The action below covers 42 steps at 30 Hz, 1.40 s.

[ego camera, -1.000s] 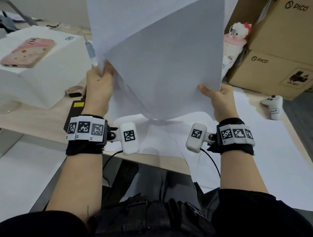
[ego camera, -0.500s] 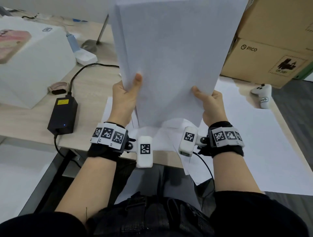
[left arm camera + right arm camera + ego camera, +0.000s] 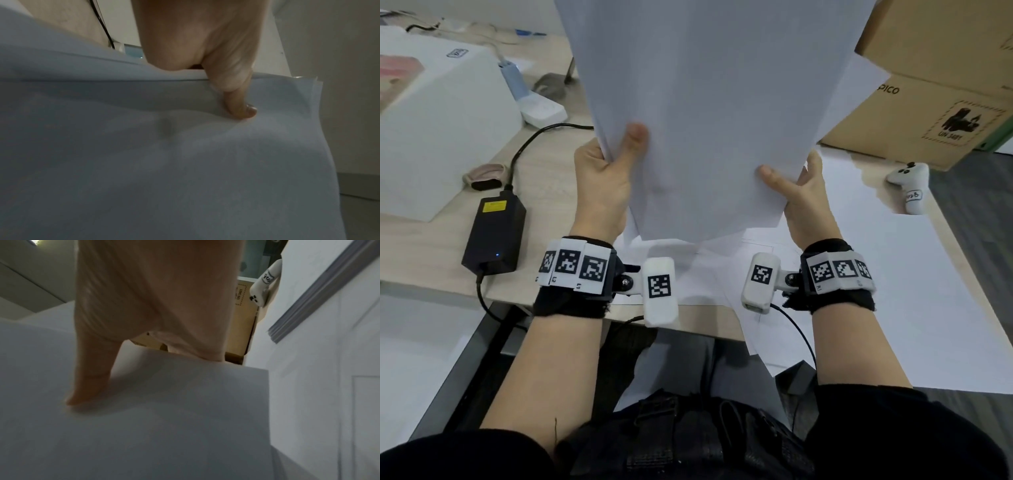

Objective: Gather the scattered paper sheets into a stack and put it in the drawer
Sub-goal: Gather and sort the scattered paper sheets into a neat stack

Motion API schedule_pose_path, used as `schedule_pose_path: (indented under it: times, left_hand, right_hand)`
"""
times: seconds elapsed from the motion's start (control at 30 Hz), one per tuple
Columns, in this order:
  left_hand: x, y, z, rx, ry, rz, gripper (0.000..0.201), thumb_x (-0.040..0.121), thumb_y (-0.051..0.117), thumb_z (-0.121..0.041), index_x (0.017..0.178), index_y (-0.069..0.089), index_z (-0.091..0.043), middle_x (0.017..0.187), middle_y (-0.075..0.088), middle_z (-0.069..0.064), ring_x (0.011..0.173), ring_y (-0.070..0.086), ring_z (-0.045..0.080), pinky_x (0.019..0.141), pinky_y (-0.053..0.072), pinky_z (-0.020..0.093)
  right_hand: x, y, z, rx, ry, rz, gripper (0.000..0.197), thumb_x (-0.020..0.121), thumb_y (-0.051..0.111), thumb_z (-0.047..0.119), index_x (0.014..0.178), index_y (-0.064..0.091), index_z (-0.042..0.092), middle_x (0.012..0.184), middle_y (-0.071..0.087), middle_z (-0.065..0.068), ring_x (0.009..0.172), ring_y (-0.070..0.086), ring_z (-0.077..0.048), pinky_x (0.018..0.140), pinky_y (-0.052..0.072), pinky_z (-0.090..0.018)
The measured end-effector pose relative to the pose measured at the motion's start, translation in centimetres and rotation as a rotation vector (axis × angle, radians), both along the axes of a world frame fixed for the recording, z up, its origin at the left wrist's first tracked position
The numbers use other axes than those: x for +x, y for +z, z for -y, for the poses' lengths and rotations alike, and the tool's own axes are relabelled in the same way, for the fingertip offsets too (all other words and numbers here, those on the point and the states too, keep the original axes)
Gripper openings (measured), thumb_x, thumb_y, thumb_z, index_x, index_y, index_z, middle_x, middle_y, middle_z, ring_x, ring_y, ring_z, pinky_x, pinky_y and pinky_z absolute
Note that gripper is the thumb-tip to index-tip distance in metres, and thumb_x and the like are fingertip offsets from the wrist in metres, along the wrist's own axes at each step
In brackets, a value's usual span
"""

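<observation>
The left hand (image 3: 602, 185) pinches the left edge of the paper stack (image 3: 709, 113), its thumb laid flat on the near face and the other fingers hidden behind the sheets; the left wrist view shows that thumb pressing a shallow dent into the top sheet. The right hand (image 3: 803, 195) holds the lower right edge of the same stack the same way, thumb stretched across the front and the rest of the fingers behind the paper, where only one fingertip shows past the edge. The stack stands nearly upright in the upper centre of the head view, raised above the desk (image 3: 448, 226), white and blank. Its sheets are not squared: corners stick out at the right side and along the bottom edge. More loose sheets (image 3: 893, 274) lie flat on the desk below and to the lower right. At the left sit a black power brick (image 3: 494, 234) and a white box (image 3: 441, 144); cardboard boxes (image 3: 941, 102) stand upper right, with a white controller (image 3: 909, 186) just beside them.
</observation>
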<state>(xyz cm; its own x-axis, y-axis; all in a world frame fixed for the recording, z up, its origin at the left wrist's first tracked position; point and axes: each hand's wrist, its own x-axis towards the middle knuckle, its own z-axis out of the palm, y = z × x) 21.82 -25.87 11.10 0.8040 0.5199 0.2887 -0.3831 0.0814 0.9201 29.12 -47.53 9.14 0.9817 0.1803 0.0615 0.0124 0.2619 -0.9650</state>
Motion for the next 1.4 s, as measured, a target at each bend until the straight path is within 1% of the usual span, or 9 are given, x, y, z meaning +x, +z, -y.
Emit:
schedule_pose_path:
  times: [0.27,0.47,0.6,0.7,0.9,1.03,1.17,1.3,1.4]
  left_hand:
    - [-0.3,0.7,-0.4,0.001,0.034,0.032,0.018,0.093,0.058,-0.009,0.08,0.066,-0.019,0.076,0.073,-0.014,0.077,0.067,0.002,0.073,0.051,0.019]
    - [-0.2,1.5,-0.7,0.049,0.053,0.052,0.026,0.09,0.061,-0.004,0.08,0.072,-0.025,0.079,0.072,-0.02,0.082,0.068,-0.002,0.074,0.051,0.016]
    - [-0.1,0.5,-0.9,0.127,0.006,-0.004,0.011,0.09,0.064,-0.01,0.099,0.063,-0.016,0.084,0.072,-0.022,0.087,0.066,-0.003,0.078,0.05,0.017]
    - [0.0,0.4,-0.9,0.172,-0.041,-0.033,0.027,0.085,0.069,-0.014,0.109,0.059,-0.008,0.095,0.071,-0.014,0.093,0.068,0.005,0.081,0.052,0.022]
    - [0.6,1.8,-0.9,0.22,-0.038,-0.002,0.02,0.086,0.069,-0.014,0.104,0.059,-0.013,0.091,0.071,-0.014,0.09,0.067,0.002,0.078,0.051,0.019]
    - [0.8,1.9,-0.5,0.24,-0.071,-0.035,0.008,0.093,0.06,-0.013,0.096,0.062,-0.021,0.083,0.072,-0.023,0.086,0.066,-0.004,0.075,0.05,0.015]
    - [1.1,-0.4,-0.6,0.111,-0.049,-0.105,0.02,0.097,0.055,-0.021,0.112,0.059,-0.01,0.105,0.069,-0.004,0.095,0.066,0.003,0.08,0.05,0.018]
    - [0.9,-1.8,0.1,0.084,-0.089,-0.18,0.017,0.096,0.055,-0.028,0.098,0.064,-0.014,0.086,0.073,-0.013,0.086,0.068,0.002,0.074,0.052,0.019]
    - [1.0,-0.9,-0.1,0.053,-0.112,-0.117,0.042,0.076,0.067,-0.056,0.086,0.063,-0.015,0.08,0.072,-0.011,0.081,0.067,0.006,0.073,0.054,0.024]
  right_hand:
    - [-0.2,2.0,-0.5,-0.077,0.001,0.142,0.012,0.083,0.067,0.003,0.095,0.066,0.003,0.087,0.072,-0.003,0.083,0.068,-0.019,0.073,0.054,-0.029]
    - [-0.1,3.4,-0.8,-0.07,-0.088,0.184,0.02,0.072,0.072,0.013,0.086,0.063,0.001,0.086,0.065,-0.012,0.082,0.062,-0.024,0.078,0.055,-0.039]
    - [-0.6,2.6,-1.0,-0.104,0.007,0.168,0.033,0.075,0.072,-0.002,0.105,0.061,-0.003,0.098,0.071,-0.011,0.093,0.068,-0.023,0.081,0.055,-0.031]
    - [-0.9,2.3,-0.8,-0.134,0.006,0.153,0.033,0.076,0.071,-0.008,0.105,0.061,0.001,0.097,0.072,-0.006,0.092,0.069,-0.018,0.078,0.053,-0.025]
    - [-0.6,3.1,-0.7,-0.107,-0.018,0.186,0.054,0.068,0.075,0.003,0.117,0.056,-0.009,0.112,0.065,-0.022,0.1,0.066,-0.027,0.081,0.053,-0.03]
    - [-0.6,1.9,-0.3,-0.113,-0.027,0.096,0.043,0.072,0.076,0.003,0.113,0.061,-0.001,0.11,0.068,-0.016,0.1,0.066,-0.026,0.086,0.054,-0.034]
    - [-1.4,0.2,-0.5,-0.185,0.005,-0.003,0.03,0.081,0.072,0.006,0.108,0.066,-0.005,0.101,0.071,-0.01,0.088,0.069,-0.016,0.074,0.053,-0.024]
    - [-1.6,0.6,-1.5,-0.123,-0.092,-0.036,0.019,0.077,0.076,0.006,0.09,0.062,0.011,0.088,0.07,0.0,0.076,0.068,-0.008,0.07,0.054,-0.021]
    - [-1.3,1.3,-1.3,-0.066,-0.096,0.034,0.012,0.079,0.074,0.004,0.085,0.067,0.012,0.082,0.072,0.002,0.077,0.069,-0.014,0.071,0.054,-0.026]
